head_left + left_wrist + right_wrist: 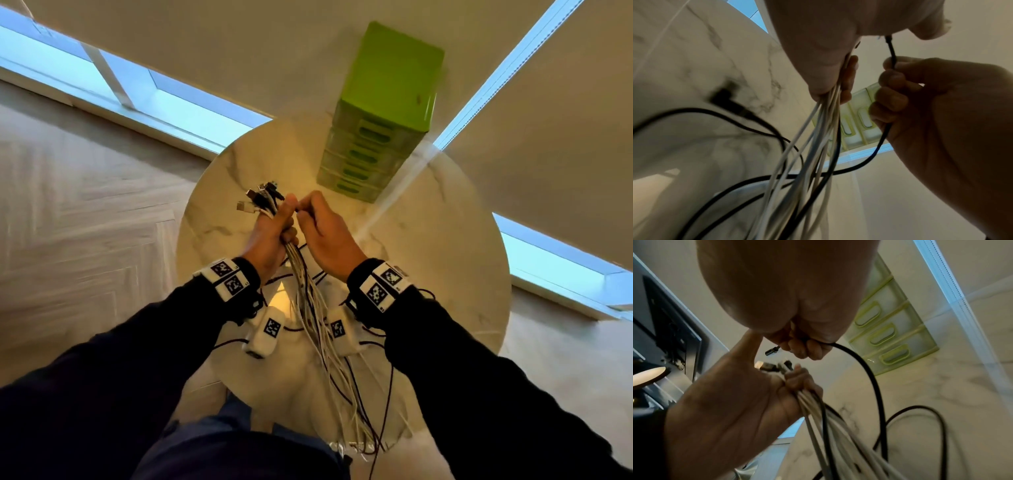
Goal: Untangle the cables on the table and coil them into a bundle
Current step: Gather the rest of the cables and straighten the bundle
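Observation:
My left hand [274,229] grips a bunch of white and black cables [315,308] above the round marble table [445,274]. Their plug ends [262,198] fan out past my fist; the loose lengths hang toward the table's near edge. Beside it, my right hand [325,229] pinches a single black cable [865,369] near its plug [772,351], which points toward the left hand. From the left wrist view, the right hand's fingers [894,97] curl round the black cable [879,144], and the white cables [818,129] drop from my left fist.
A green drawer unit [376,113] stands at the table's far side, close behind my hands. Black cable loops [920,426] lie on the marble under the hands. Wood floor [85,205] lies to the left, windows along the walls.

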Demonstrator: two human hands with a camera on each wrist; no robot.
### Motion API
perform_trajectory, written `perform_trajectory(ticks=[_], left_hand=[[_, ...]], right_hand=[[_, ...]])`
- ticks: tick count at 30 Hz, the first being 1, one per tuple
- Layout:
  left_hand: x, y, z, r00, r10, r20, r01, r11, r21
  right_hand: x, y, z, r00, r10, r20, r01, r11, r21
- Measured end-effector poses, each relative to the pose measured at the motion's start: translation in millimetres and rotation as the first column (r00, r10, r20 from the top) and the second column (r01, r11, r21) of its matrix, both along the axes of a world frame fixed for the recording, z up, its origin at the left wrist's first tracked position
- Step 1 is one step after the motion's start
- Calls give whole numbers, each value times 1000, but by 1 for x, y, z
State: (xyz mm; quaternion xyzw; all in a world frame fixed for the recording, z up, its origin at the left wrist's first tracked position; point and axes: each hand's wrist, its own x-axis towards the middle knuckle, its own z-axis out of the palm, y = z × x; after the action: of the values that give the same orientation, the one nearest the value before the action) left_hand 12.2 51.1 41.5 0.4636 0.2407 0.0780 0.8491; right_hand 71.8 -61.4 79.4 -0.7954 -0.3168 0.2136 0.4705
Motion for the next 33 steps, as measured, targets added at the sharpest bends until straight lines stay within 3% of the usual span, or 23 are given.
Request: perform_trajectory(ticks=[9,17,19,22,25,29,33], left_hand=[[3,-6,3,989,32,-142,0,976,219],[16,7,22,988,144,-62,-135,983,127],[16,12,29,987,155,-37,-150,982,113],[16,19,43,984,178,18,-179,982,67],[11,19,52,987,153,53,-160,977,143],[4,-5,55,1000,-21,10,18,965,263],[11,-25,58,993,-49,-104,83,931,355]], right_hand=[[-24,-13,-1,999,27,-46,-31,995,-95],[-19,-76,-4,986,123,-110,-142,971,-191],[-12,-97,-11,983,163,-84,-181,938,-296],[2,-127,-25,970,239,-31,-219,821,-527],[24,-139,-29,982,184,32,-117,743,-659],[46,-106,0,962,9,272,138,846,-516],[37,-47,41,947,30,320,83,939,-333]])
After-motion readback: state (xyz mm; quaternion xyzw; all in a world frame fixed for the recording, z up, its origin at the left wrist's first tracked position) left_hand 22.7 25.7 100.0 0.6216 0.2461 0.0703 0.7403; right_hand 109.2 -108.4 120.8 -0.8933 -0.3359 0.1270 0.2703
